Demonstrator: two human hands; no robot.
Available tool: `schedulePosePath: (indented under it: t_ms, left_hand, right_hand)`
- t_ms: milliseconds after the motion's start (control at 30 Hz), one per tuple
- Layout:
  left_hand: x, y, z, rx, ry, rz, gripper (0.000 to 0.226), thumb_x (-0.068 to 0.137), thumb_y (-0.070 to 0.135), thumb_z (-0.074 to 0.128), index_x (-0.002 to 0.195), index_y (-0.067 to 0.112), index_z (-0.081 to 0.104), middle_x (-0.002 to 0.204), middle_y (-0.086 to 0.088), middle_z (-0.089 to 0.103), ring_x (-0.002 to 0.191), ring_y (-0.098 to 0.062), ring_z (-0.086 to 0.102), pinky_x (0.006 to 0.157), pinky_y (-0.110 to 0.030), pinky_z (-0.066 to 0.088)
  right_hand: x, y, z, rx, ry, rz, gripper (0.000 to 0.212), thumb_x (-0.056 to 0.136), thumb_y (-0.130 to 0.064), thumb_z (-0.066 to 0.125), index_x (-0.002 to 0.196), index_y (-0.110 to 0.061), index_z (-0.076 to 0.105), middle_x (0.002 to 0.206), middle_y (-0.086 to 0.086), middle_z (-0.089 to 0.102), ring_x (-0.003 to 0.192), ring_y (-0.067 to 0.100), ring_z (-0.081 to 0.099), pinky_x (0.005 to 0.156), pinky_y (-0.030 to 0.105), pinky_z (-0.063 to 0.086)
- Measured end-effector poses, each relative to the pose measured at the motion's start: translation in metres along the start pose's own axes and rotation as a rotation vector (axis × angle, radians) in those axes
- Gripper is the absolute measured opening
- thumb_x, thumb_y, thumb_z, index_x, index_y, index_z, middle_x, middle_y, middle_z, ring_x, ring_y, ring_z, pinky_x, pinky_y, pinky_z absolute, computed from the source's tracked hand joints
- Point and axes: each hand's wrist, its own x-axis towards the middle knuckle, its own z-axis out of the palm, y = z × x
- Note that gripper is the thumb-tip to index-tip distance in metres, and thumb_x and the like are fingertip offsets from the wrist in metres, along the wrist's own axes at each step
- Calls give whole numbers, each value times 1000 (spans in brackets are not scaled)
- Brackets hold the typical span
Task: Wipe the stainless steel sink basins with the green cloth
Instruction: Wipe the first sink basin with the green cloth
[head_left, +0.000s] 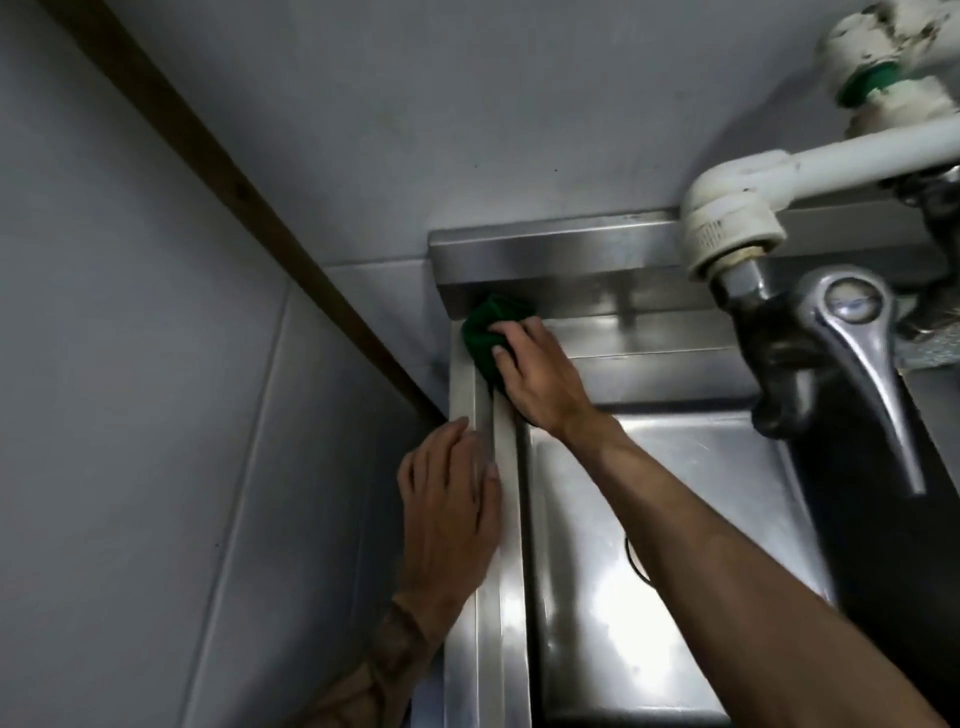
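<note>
- At the sink's back-left corner, the right hand (540, 374) presses the cloth (491, 332) down where the rim (506, 519) meets the backsplash (561, 254); its fingers (511, 330) curl over the cloth and hold it bunched.
- Left hand (449, 509) lies flat on the left rim, fingers spread and holding nothing, seemingly bracing.
- Step in hand, as I judge it: wiping the corner ledge and rim, not yet the basin (649, 519) floor.
- Basin lies just below the right forearm, shiny, with part of a dark ring on its floor; I cannot tell what that is.
- Next move likely calls for drawing the cloth down off the ledge into the basin, keeping flat pressure.
- Tap (857, 358) hangs over the basin's right side, well clear of both hands; worth avoiding with the arm.
</note>
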Motion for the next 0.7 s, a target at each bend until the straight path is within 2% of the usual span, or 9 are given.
schedulePosePath:
  t_ms: [133, 233, 300, 367, 500, 567, 633, 700]
  left_hand:
    - [-9, -9, -3, -32, 22, -88, 36, 105, 29, 45, 136, 15, 57, 145, -8, 59, 134, -23, 53, 115, -38, 32]
    - [-11, -7, -10, -82, 46, -188, 40, 108, 34, 40, 140, 16, 53, 146, -8, 57, 135, -19, 48, 116, -30, 26]
    - [-12, -4, -16, -138, 64, -237, 40, 108, 36, 39, 139, 16, 54, 141, -6, 56, 130, -15, 47, 113, -32, 29]
    - [-16, -1, -24, -155, 75, -246, 39, 108, 38, 39, 135, 15, 56, 135, -6, 52, 124, -18, 46, 108, -36, 34]
    - [-28, 1, -32, -28, 11, -267, 41, 110, 40, 35, 131, 17, 62, 134, -11, 54, 119, -27, 45, 100, -44, 40]
    - [-28, 1, -34, -11, -72, -277, 47, 110, 47, 30, 131, 19, 62, 131, -10, 57, 120, -28, 46, 100, -48, 42]
    - [-18, 0, -35, -23, -123, -275, 53, 109, 54, 27, 125, 17, 62, 121, -9, 59, 114, -28, 48, 97, -45, 42]
    - [-6, -3, -34, 10, -159, -222, 55, 107, 59, 26, 113, 16, 60, 110, -7, 56, 104, -24, 49, 91, -41, 40]
  right_hand:
    - [-3, -14, -10, 24, -187, -216, 33, 105, -28, 49, 135, -19, 57, 124, 7, 56, 113, 24, 56, 94, 36, 47]
    - [-35, -36, 4, -43, -263, -294, 34, 106, -35, 46, 137, -24, 56, 128, 3, 55, 111, 22, 59, 88, 38, 54]
    - [-59, -42, 7, -18, -257, -295, 34, 106, -35, 46, 136, -23, 57, 127, 2, 56, 111, 19, 58, 85, 36, 54]
    - [-85, -44, 4, 34, -277, -293, 33, 106, -30, 48, 137, -22, 57, 128, 0, 55, 110, 16, 57, 85, 28, 51]
    - [-129, -49, -3, 73, -382, -267, 33, 105, -26, 47, 138, -22, 52, 124, -2, 52, 106, 14, 54, 80, 23, 41]
    - [-133, -49, -7, 41, -352, -247, 34, 106, -30, 47, 139, -24, 49, 123, -3, 52, 106, 15, 52, 84, 26, 38]
    - [-134, -45, -9, -40, -249, -212, 35, 104, -37, 48, 137, -23, 47, 125, -2, 53, 109, 19, 50, 92, 34, 38]
    - [-136, -39, -9, -73, -111, -125, 39, 101, -45, 52, 133, -24, 46, 125, -3, 52, 113, 19, 49, 94, 36, 36]
